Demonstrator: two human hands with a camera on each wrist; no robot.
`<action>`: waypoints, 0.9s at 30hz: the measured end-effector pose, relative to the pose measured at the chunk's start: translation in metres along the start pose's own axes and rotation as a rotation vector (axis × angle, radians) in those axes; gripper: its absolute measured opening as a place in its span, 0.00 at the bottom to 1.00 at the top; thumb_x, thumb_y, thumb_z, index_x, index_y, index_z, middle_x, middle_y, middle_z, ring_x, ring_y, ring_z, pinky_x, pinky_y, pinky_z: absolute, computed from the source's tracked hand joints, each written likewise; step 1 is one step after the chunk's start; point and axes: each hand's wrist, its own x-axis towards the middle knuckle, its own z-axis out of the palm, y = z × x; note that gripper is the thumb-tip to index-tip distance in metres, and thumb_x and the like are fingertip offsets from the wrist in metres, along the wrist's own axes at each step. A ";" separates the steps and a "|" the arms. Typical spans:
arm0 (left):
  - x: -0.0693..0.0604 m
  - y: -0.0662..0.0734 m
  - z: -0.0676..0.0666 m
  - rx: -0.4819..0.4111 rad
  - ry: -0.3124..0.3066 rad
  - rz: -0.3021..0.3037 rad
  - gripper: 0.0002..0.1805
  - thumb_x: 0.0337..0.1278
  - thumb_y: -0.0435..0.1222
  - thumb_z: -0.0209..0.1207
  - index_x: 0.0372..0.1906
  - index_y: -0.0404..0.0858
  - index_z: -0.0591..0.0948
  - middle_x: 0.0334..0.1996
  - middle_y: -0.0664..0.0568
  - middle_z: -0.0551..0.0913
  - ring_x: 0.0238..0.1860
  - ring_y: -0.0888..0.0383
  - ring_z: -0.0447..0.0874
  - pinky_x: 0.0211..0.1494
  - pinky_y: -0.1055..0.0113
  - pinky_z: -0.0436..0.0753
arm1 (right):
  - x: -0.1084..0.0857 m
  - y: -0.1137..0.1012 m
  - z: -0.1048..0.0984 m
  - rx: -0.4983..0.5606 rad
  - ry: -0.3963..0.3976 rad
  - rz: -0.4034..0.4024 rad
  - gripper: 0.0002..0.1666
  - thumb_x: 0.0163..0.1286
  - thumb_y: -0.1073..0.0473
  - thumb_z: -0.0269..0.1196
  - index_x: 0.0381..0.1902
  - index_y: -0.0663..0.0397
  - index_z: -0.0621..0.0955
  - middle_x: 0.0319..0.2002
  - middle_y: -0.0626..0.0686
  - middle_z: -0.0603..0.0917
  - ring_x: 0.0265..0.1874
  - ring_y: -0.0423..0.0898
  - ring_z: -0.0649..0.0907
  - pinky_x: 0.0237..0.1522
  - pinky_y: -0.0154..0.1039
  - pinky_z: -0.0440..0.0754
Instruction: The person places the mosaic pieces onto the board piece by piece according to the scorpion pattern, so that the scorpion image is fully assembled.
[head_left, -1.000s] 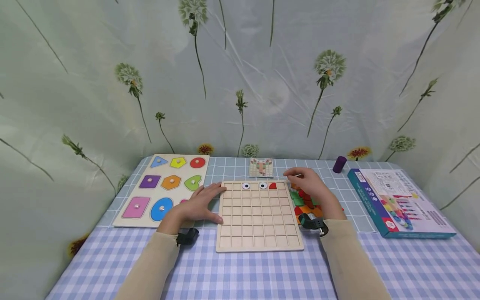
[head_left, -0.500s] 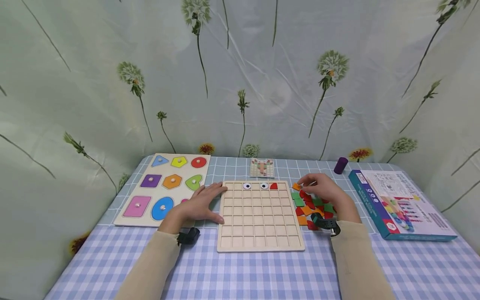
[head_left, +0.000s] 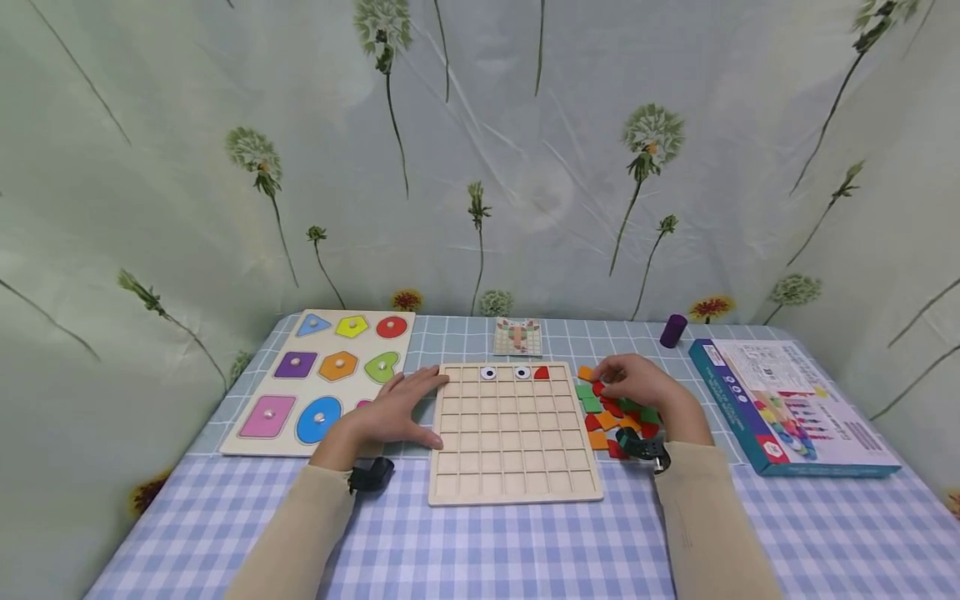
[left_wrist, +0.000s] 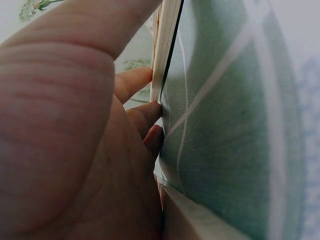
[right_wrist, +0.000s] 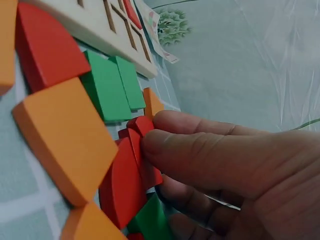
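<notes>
right hand pinched a red tile, left hand splayed at the grid board's left edge. i feared crowding causing slips.

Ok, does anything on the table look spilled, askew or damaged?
Nothing looks damaged or spilled. The only untidy spot is the loose heap of red, orange and green wooden tiles by the right hand, right of the square pale wooden grid board: some tiles overlap at odd angles, seemingly just unsorted.
</notes>
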 end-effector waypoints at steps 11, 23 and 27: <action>0.001 -0.002 0.000 0.010 0.002 0.016 0.59 0.40 0.59 0.74 0.78 0.46 0.60 0.81 0.45 0.51 0.81 0.43 0.46 0.82 0.40 0.38 | 0.003 -0.005 0.007 -0.043 0.049 -0.011 0.09 0.67 0.62 0.67 0.44 0.55 0.83 0.43 0.57 0.84 0.42 0.51 0.79 0.49 0.47 0.83; 0.003 -0.002 0.001 0.018 -0.005 0.023 0.59 0.40 0.60 0.75 0.78 0.47 0.59 0.81 0.47 0.51 0.82 0.44 0.45 0.82 0.41 0.38 | 0.003 -0.006 0.012 -0.066 0.051 0.000 0.09 0.68 0.63 0.65 0.46 0.52 0.86 0.45 0.57 0.83 0.41 0.51 0.78 0.47 0.44 0.84; 0.002 -0.001 0.002 0.008 0.003 0.006 0.59 0.39 0.59 0.75 0.78 0.47 0.60 0.81 0.48 0.51 0.82 0.45 0.45 0.82 0.41 0.38 | 0.002 -0.007 0.011 -0.101 0.070 -0.046 0.08 0.68 0.64 0.65 0.44 0.52 0.87 0.50 0.60 0.82 0.45 0.54 0.78 0.56 0.54 0.82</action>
